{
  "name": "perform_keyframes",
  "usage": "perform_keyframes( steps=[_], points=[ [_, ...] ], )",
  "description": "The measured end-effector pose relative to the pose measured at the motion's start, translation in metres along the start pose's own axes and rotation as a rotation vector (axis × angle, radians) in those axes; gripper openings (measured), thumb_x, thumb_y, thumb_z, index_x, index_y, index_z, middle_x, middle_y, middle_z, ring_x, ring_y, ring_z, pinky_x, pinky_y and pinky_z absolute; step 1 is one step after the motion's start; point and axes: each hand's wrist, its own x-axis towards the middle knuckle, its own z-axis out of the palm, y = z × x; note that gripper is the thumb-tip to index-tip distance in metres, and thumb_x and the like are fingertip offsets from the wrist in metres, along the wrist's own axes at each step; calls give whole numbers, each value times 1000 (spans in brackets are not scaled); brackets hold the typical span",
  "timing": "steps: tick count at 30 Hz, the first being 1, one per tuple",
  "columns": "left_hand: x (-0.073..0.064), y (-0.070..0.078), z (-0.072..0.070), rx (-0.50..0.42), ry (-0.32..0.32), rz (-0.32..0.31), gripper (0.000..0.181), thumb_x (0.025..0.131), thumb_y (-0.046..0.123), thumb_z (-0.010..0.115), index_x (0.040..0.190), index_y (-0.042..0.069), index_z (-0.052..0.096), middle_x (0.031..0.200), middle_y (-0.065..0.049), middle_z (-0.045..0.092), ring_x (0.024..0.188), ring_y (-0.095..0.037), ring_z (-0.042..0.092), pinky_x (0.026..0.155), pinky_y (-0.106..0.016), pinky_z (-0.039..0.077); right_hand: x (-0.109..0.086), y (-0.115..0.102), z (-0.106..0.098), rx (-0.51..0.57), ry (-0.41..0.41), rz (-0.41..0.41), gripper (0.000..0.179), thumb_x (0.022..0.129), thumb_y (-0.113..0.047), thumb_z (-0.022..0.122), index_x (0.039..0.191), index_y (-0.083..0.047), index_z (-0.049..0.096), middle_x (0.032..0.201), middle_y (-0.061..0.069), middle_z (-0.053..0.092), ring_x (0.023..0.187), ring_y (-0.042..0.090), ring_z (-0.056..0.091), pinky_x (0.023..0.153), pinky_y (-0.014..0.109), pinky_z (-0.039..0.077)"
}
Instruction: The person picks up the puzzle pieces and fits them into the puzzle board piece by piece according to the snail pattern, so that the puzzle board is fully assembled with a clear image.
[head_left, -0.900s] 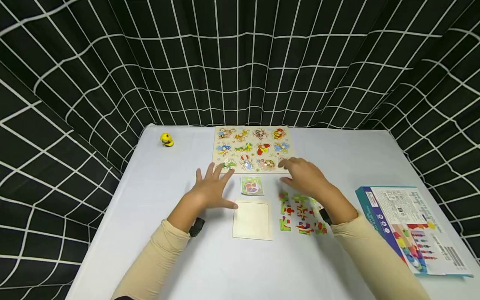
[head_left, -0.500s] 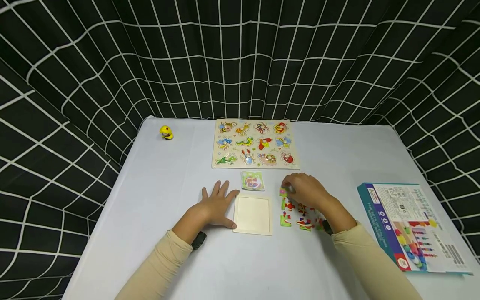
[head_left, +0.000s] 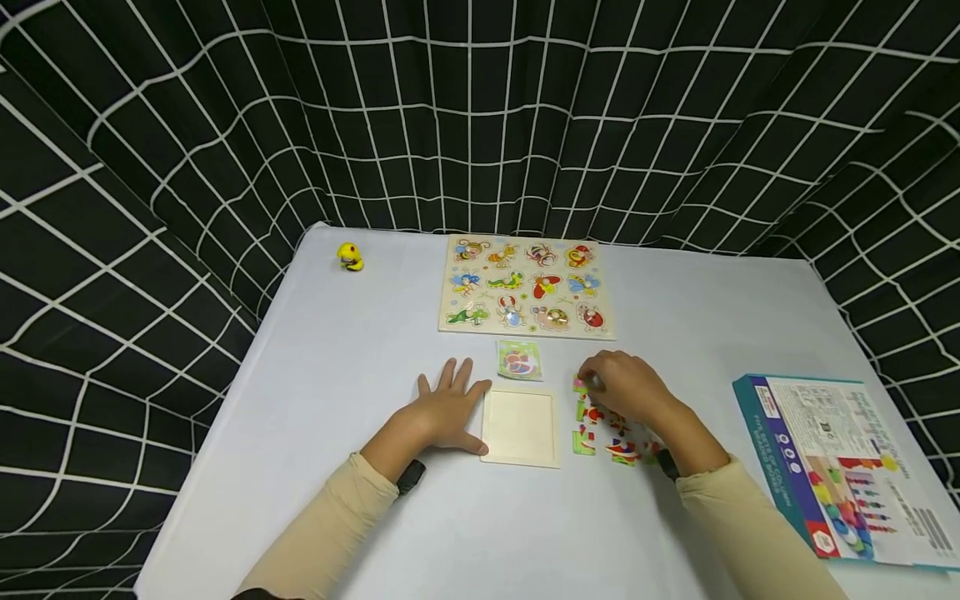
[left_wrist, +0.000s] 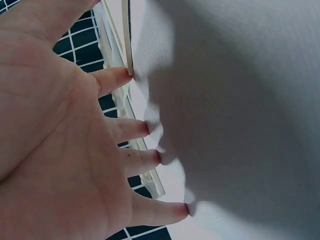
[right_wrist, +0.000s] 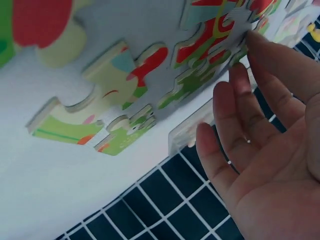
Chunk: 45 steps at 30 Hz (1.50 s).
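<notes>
My left hand (head_left: 447, 414) rests with spread, straight fingers at the left side of a square wooden puzzle tray (head_left: 520, 427). Its thumb and index finger touch the tray's edge, and in the left wrist view a fingertip (left_wrist: 126, 75) meets the thin tray edge (left_wrist: 127, 40). At the far left corner of the loose jigsaw pieces (head_left: 622, 451), my right hand (head_left: 624, 385) pinches a small green piece (right_wrist: 240, 54) between thumb and index finger; most of it is hidden. More red and green pieces (right_wrist: 120, 132) lie flat nearby, partly under the hand.
Behind the tray lies a small picture card (head_left: 519, 361), and beyond it an insect peg puzzle board (head_left: 527, 286). A yellow toy (head_left: 350, 257) stands at the far left. A flat printed box (head_left: 847, 467) lies at the right. Dark checked curtain (head_left: 510, 117) surrounds the table.
My left hand has come down and nearer to me, onto the tray's left edge. My right hand has drawn back from the insect board and lowered to the jigsaw pieces. The head view has shifted slightly.
</notes>
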Motion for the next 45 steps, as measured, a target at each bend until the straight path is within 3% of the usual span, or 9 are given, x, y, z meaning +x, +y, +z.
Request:
perform_keyframes(
  steps=[6, 11, 15, 21, 27, 31, 36, 41, 45],
  points=[
    [4, 5, -2, 29, -26, -4, 103, 72, 55, 79, 154, 20, 27, 162, -20, 1, 147, -44, -5, 105, -76, 10, 1, -20, 3, 5, 88, -123, 25, 78, -15, 81, 102, -9, 73, 107, 6, 70, 103, 28, 65, 87, 47, 51],
    [7, 7, -2, 44, -38, -9, 103, 73, 57, 78, 154, 21, 26, 162, -19, 0, 148, -43, -6, 105, -76, 10, 8, -51, 8, 35, 118, -279, 22, 78, -13, 81, 99, -11, 74, 100, 2, 71, 91, 19, 65, 77, 39, 52],
    [7, 9, -4, 56, -44, -3, 103, 73, 58, 77, 154, 21, 27, 162, -18, 1, 148, -42, -5, 105, -76, 12, 14, -68, 16, 43, 127, -334, 20, 78, -13, 81, 98, -12, 75, 97, 0, 71, 86, 16, 64, 77, 39, 52],
    [7, 9, -6, 60, -53, -6, 102, 74, 58, 76, 154, 21, 26, 162, -19, 1, 148, -43, -4, 105, -75, 13, 19, -78, 28, 8, 130, -352, 17, 80, -17, 79, 97, -14, 76, 94, -3, 69, 75, 10, 60, 74, 35, 51],
    [5, 8, -6, 65, -55, -8, 103, 74, 59, 76, 155, 20, 25, 162, -18, 0, 148, -43, -5, 105, -75, 13, 21, -82, 32, -9, 188, -376, 15, 80, -18, 80, 94, -13, 78, 85, -5, 66, 69, 7, 55, 66, 31, 48],
    [5, 5, -5, 66, -71, -21, 104, 74, 60, 75, 155, 21, 23, 162, -18, -2, 148, -43, -6, 105, -75, 13, 21, -86, 34, -49, 203, -379, 14, 81, -21, 79, 94, -14, 79, 86, -5, 65, 75, 12, 58, 67, 32, 48],
    [4, 2, -3, 53, -66, -23, 104, 73, 59, 76, 155, 20, 25, 162, -19, -1, 147, -43, -5, 104, -76, 13, 20, -90, 31, -42, 148, -373, 19, 80, -16, 80, 99, -12, 78, 95, -1, 70, 90, 19, 64, 80, 38, 52],
    [4, 4, -2, 45, -55, -24, 102, 73, 57, 78, 153, 19, 28, 162, -19, 2, 148, -43, -3, 104, -76, 14, 14, -81, 16, 75, 15, -392, 25, 85, -8, 73, 110, -7, 74, 108, 4, 72, 105, 24, 65, 93, 44, 49],
    [5, 4, 0, 37, -42, -23, 102, 72, 56, 79, 153, 19, 29, 162, -20, 2, 148, -43, -3, 104, -76, 14, 6, -57, 2, 202, -4, -269, 27, 90, -12, 68, 116, -6, 70, 115, 6, 71, 112, 26, 63, 96, 46, 48]
  ],
)
